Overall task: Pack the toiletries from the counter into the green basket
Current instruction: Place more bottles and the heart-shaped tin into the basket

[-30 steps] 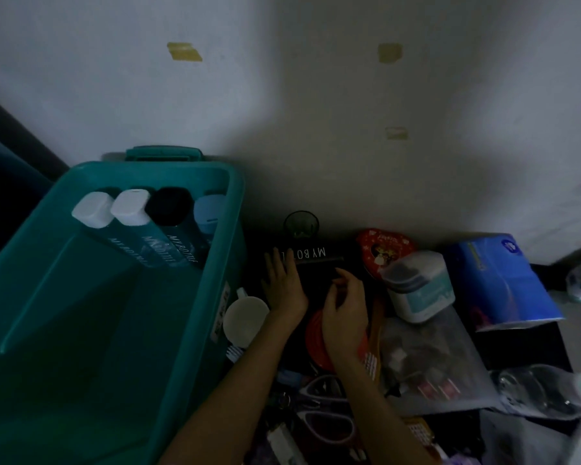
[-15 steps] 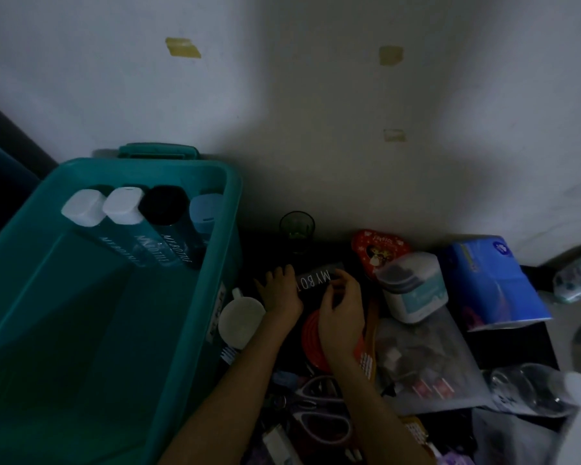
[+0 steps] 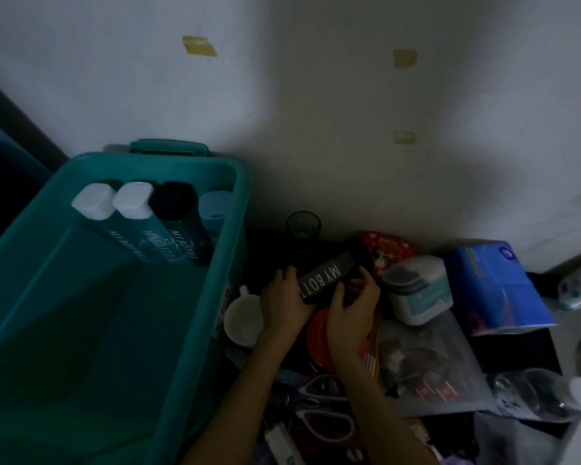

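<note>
Head view: my left hand [image 3: 284, 303] and right hand [image 3: 353, 310] both curl round the black bottle [image 3: 326, 278], which is tilted just right of the green basket [image 3: 239, 203]. Four bottles [image 3: 173, 203] stand against the basket's far wall. A careless swing toward the basket could, I judge, topple the glass [image 3: 303, 226] or the mug [image 3: 244, 318] beside it.

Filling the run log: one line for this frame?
step: pickup | left hand, right hand: both grip dark bottle | green basket: four bottles inside
</note>
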Demonstrator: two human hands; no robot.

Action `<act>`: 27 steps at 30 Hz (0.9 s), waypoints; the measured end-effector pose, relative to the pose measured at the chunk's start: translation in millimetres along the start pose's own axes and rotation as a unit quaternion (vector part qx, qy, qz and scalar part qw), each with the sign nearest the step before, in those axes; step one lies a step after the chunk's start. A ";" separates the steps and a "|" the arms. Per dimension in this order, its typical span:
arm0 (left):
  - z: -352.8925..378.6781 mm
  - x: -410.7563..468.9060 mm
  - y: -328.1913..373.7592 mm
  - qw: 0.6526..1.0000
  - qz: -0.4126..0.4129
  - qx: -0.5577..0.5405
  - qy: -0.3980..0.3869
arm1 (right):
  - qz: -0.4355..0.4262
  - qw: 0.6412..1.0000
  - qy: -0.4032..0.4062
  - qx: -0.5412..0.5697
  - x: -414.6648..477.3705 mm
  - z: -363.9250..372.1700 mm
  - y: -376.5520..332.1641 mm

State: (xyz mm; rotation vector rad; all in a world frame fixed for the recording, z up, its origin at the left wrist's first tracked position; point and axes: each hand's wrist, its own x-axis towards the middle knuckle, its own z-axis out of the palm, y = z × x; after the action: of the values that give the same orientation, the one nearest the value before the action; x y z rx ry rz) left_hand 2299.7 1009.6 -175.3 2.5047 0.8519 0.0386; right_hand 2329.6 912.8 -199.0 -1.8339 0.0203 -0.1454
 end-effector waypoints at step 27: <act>-79.4 -86.7 51.3 0.862 0.098 -0.476 -0.144 | 0.057 0.953 -0.102 0.279 -15.0 -66.7 -129.2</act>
State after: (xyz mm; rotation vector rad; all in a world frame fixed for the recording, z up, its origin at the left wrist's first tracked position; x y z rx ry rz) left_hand 2244.7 959.2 -70.9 1.5799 0.3059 0.1184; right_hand 2299.3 884.4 -58.8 -1.2692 -0.0558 0.1133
